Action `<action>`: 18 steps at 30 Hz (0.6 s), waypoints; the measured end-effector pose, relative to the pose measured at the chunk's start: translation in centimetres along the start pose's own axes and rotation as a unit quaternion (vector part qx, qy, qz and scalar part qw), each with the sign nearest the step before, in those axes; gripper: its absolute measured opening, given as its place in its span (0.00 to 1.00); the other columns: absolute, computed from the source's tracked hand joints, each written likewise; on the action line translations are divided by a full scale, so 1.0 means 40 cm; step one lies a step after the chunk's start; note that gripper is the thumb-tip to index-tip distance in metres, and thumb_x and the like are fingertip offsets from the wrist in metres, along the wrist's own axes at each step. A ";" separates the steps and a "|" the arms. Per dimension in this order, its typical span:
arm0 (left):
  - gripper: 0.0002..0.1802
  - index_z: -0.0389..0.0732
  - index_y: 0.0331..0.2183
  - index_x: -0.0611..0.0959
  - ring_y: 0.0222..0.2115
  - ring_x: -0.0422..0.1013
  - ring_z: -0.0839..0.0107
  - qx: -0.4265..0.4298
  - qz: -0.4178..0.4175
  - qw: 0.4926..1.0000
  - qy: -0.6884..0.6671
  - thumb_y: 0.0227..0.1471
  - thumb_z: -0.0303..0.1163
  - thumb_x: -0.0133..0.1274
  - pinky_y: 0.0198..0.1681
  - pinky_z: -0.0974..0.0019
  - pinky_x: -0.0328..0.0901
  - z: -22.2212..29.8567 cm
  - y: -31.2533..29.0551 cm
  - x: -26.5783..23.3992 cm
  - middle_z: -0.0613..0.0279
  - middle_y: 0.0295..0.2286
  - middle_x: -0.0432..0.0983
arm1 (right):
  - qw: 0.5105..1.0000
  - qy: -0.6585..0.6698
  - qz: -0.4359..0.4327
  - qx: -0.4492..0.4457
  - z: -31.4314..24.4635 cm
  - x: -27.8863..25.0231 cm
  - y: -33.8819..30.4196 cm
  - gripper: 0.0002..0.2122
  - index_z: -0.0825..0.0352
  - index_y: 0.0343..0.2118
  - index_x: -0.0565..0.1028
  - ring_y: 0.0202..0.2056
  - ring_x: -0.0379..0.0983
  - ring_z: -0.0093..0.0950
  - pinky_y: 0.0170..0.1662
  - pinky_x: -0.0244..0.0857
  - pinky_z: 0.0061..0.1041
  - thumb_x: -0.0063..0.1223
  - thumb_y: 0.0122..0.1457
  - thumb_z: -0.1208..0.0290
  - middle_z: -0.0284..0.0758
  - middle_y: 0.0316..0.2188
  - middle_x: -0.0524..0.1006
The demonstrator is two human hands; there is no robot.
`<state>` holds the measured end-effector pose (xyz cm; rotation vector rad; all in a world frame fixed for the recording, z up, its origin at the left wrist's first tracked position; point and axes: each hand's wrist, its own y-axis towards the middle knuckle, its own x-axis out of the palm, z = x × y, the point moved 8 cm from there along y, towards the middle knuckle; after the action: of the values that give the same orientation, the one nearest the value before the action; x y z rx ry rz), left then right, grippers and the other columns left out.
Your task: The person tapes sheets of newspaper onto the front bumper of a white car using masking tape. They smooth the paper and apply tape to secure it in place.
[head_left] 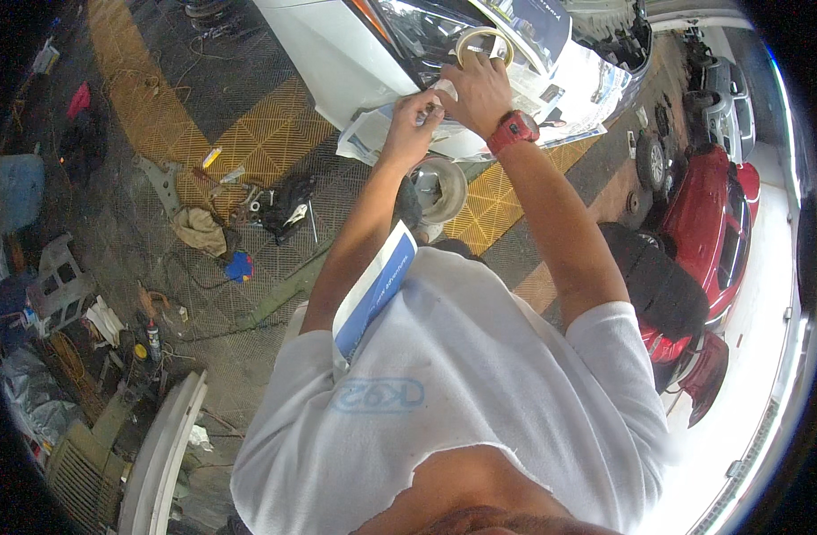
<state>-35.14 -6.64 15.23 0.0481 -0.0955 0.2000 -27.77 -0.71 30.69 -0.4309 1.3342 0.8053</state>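
My right hand (480,94), with a red watch (515,131) on its wrist, is closed on a roll of masking tape (510,52), fingers at the ring's near edge. Beside it, my left hand (411,131) has its fingertips pinched together; a pale strip or paper edge lies between the hands, too small to make out. Both hands are at the front of a white car (337,53), just below its headlight (417,45). Newspaper sheets (569,89) cover part of the car front. A blue and white paper (377,290) rests against my right-side-up shirt, near my left arm.
A wheel rim or basin (444,192) is below my hands. Tools (257,201), a brown cloth (199,230) and a metal arm part (159,183) lie on the floor at left. A loose bumper (163,455) stands near left. A red car (702,232) and a wheel (651,162) are at right.
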 end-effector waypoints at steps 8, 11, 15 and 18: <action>0.29 0.41 0.62 0.76 0.55 0.70 0.59 0.031 0.013 0.999 0.033 0.63 0.38 0.62 0.61 0.55 0.64 -0.001 -0.005 -0.004 0.50 0.54 0.72 | 0.997 -0.066 -0.034 -0.003 -0.008 0.026 0.058 0.14 0.56 0.42 0.86 0.50 0.76 0.37 0.52 0.64 0.40 0.65 0.55 0.57 0.38 0.43 0.81; 0.31 0.42 0.64 0.74 0.55 0.69 0.56 0.037 0.012 0.998 0.057 0.64 0.37 0.62 0.62 0.55 0.64 0.020 -0.014 0.001 0.48 0.53 0.71 | 0.995 -0.081 -0.057 -0.004 0.003 0.036 0.062 0.15 0.56 0.41 0.86 0.49 0.77 0.37 0.53 0.64 0.40 0.66 0.55 0.54 0.37 0.43 0.82; 0.31 0.44 0.64 0.73 0.55 0.69 0.54 0.032 0.018 0.996 0.079 0.63 0.38 0.62 0.62 0.54 0.64 0.040 -0.015 0.001 0.47 0.53 0.70 | 0.994 -0.091 -0.064 0.020 0.039 0.017 0.099 0.19 0.58 0.39 0.86 0.50 0.77 0.36 0.53 0.64 0.41 0.68 0.54 0.48 0.35 0.41 0.84; 0.32 0.43 0.64 0.72 0.54 0.68 0.52 0.017 0.018 0.998 0.056 0.62 0.35 0.62 0.62 0.53 0.64 0.043 -0.015 0.001 0.45 0.53 0.65 | 0.991 -0.120 -0.038 0.034 0.081 -0.016 0.131 0.19 0.57 0.39 0.86 0.49 0.79 0.36 0.52 0.65 0.42 0.69 0.54 0.47 0.34 0.38 0.85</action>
<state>-35.12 -7.30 16.91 0.0695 0.0198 0.2395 -29.38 4.87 32.84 -0.3185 1.1118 0.7218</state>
